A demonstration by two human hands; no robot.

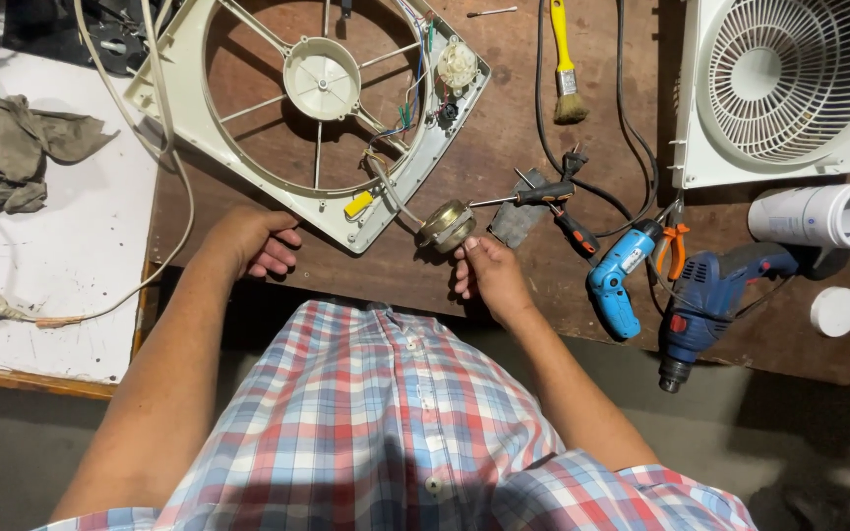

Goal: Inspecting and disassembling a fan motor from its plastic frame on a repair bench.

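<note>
A cream plastic fan housing point(400, 202) lies flat on the brown workbench point(514, 128), its round opening crossed by thin spokes with a hub in the middle. Thin wires run from its corner to a small round metal motor point(446, 226). My right hand point(489, 275) pinches that motor at the bench's near edge. My left hand point(253, 241) rests with curled fingers against the housing's near edge, holding nothing.
A white fan grille point(789, 88) stands at the far right. Two screwdrivers point(543, 194), a light blue power tool point(617, 275), a dark blue drill point(705, 305), pliers point(671, 246), a yellow brush point(565, 64), a white tube point(819, 214) and a rag point(17, 147) lie around.
</note>
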